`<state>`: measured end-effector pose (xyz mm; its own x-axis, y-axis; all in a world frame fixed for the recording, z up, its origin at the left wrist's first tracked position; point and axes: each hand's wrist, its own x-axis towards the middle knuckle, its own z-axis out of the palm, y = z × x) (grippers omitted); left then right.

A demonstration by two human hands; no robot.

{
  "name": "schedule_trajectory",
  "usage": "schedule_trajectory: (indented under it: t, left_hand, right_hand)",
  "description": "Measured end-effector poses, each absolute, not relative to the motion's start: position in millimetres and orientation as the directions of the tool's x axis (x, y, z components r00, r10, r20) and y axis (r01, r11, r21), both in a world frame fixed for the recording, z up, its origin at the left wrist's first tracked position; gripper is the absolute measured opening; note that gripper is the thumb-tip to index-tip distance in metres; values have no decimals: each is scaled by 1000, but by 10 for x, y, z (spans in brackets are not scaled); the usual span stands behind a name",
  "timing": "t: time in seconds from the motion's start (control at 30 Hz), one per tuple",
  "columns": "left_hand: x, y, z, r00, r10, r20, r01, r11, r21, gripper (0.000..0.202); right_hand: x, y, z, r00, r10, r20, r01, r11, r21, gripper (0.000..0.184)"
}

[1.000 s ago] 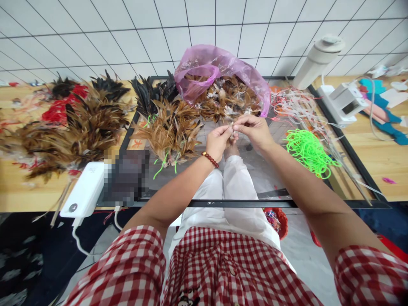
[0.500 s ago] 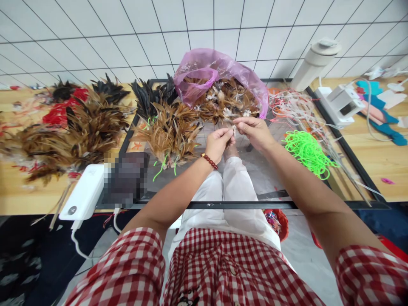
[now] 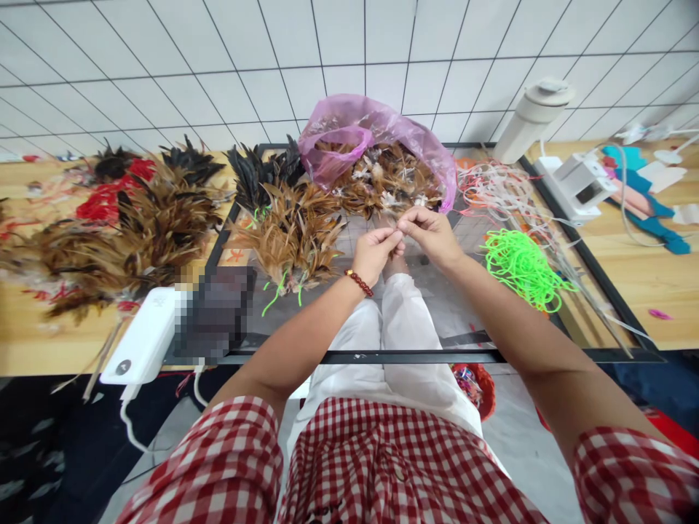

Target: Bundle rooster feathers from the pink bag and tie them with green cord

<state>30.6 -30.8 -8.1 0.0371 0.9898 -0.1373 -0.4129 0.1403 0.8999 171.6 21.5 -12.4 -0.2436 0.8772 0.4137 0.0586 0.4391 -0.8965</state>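
My left hand (image 3: 373, 253) and my right hand (image 3: 433, 234) meet above the glass table (image 3: 437, 320), fingertips pinched together on a small bunch of feathers (image 3: 397, 231) that barely shows between them. A red bead bracelet sits on my left wrist. Just beyond the hands lies a pink plastic bag (image 3: 376, 135) full of brown feathers. A tied brown feather bundle (image 3: 292, 236) with green cords lies left of my left hand.
More brown, black and red feather bundles (image 3: 136, 218) cover the wooden table at left. A white power bank (image 3: 145, 346) lies at the near edge. Neon green cords (image 3: 518, 266), pale cords, a white bottle (image 3: 529, 120) and a white device (image 3: 579, 185) are at right.
Both hands stayed pinched together on the feathers, fingers shifting slightly. The view tilted a little, so everything sits lower in the picture.
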Motion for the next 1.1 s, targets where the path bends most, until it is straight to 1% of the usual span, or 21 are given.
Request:
schedule_trajectory:
  t: [0.07, 0.13, 0.17, 0.23, 0.27, 0.33, 0.4, 0.47, 0.5, 0.53, 0.57, 0.67, 0.7, 0.73, 0.8, 0.83, 0.87, 0.9, 0.97, 1.03, 1.1]
  left_hand:
    - [296, -301, -89, -6, 987, -160, -431, 141, 891, 20]
    - [291, -293, -92, -43, 984, -174, -455, 136, 880, 15]
    - [291, -289, -92, -54, 983, -177, -464, 133, 876, 14]
    - [293, -281, -93, -65, 982, -178, -474, 127, 872, 12]
    - [294, -278, -93, -69, 982, -177, -478, 123, 870, 12]
    - [297, -272, -95, -82, 982, -173, -491, 111, 864, 13]
    - [297, -266, -97, -100, 980, -170, -503, 98, 859, 13]
    - [296, -261, -100, -105, 980, -171, -510, 94, 855, 14]
    - [295, -259, -102, -105, 980, -172, -514, 94, 853, 14]
    - [294, -257, -104, -101, 980, -172, -518, 96, 850, 14]
    - [292, -253, -106, -98, 980, -174, -524, 98, 846, 15]
    - [288, -238, -116, -109, 977, -183, -547, 94, 832, 16]
    - [287, -232, -120, -118, 975, -188, -551, 93, 829, 17]
    - [286, -227, -123, -128, 973, -193, -553, 92, 828, 17]
    - [285, -218, -127, -144, 969, -203, -555, 91, 827, 19]
    - [284, -215, -128, -148, 967, -205, -556, 90, 826, 19]
    - [284, -214, -128, -151, 967, -207, -559, 89, 825, 19]
    - [283, -213, -128, -154, 966, -206, -563, 86, 822, 19]
    - [282, -215, -128, -153, 968, -202, -569, 81, 819, 18]
    - [282, -217, -126, -148, 969, -200, -567, 82, 820, 17]
    - [285, -218, -122, -147, 968, -202, -562, 87, 822, 17]
  right_hand:
    - [1829, 265, -63, -190, 866, 462, 121, 488, -865, 42]
    - [2014, 347, -6, -119, 836, 536, 270, 547, -793, 31]
    - [2115, 393, 9, -115, 817, 565, 373, 563, -738, 25]
    - [2279, 473, -2, -182, 800, 572, 522, 571, -633, 15]
    - [2324, 499, -29, -221, 798, 560, 563, 574, -595, 13]
    - [2324, 518, -113, -274, 819, 504, 613, 553, -565, 12]
    - [2225, 496, -208, -280, 860, 427, 678, 492, -546, 15]
    - [2092, 457, -280, -278, 888, 367, 755, 438, -488, 19]
    - [2035, 439, -299, -283, 889, 359, 778, 432, -457, 18]
    - [1995, 424, -305, -292, 885, 363, 782, 439, -442, 16]
    - [1975, 414, -299, -304, 878, 369, 766, 455, -453, 15]
    - [2038, 411, -219, -323, 872, 368, 675, 485, -556, 13]
    - [2089, 414, -182, -325, 876, 356, 677, 479, -559, 11]
    - [2145, 417, -145, -326, 881, 342, 710, 468, -527, 10]
    - [2248, 419, -85, -295, 890, 349, 819, 423, -387, 7]
    - [2280, 417, -65, -263, 888, 378, 863, 391, -319, 9]
    - [2294, 413, -55, -230, 878, 420, 890, 365, -274, 14]
    - [2286, 408, -55, -207, 862, 462, 898, 354, -259, 19]
    - [2211, 389, -81, -217, 835, 505, 873, 398, -284, 25]
    - [2086, 356, -131, -305, 822, 482, 823, 482, -301, 26]
    - [1969, 312, -181, -390, 812, 433, 799, 533, -279, 28]
